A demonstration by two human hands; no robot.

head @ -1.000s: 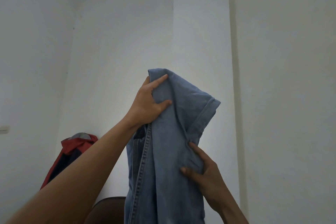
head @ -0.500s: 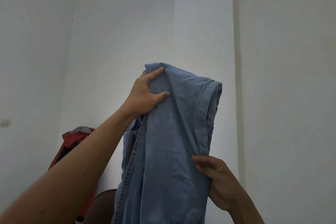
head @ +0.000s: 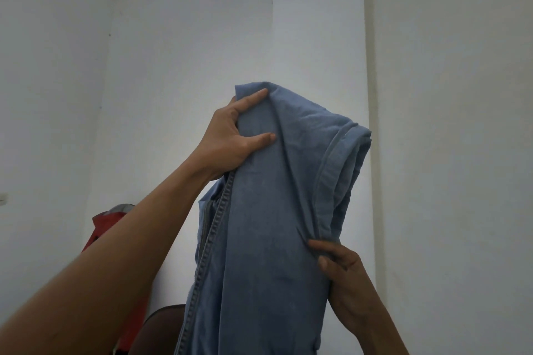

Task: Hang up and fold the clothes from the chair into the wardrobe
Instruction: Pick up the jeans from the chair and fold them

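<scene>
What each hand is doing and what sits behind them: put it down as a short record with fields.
garment: light blue jeans, held up high, top folded over, a stitched seam facing the camera
left hand: grips the jeans' top corner
right hand: pinches the folded part lower down, on the right edge
behind: red garment low left, partly hidden by the left forearm; dark chair back at the bottom edge; white walls

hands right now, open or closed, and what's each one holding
Left hand: closed, gripping the top edge of the blue jeans.
Right hand: closed, pinching a fold of the blue jeans lower down on their right side.
</scene>
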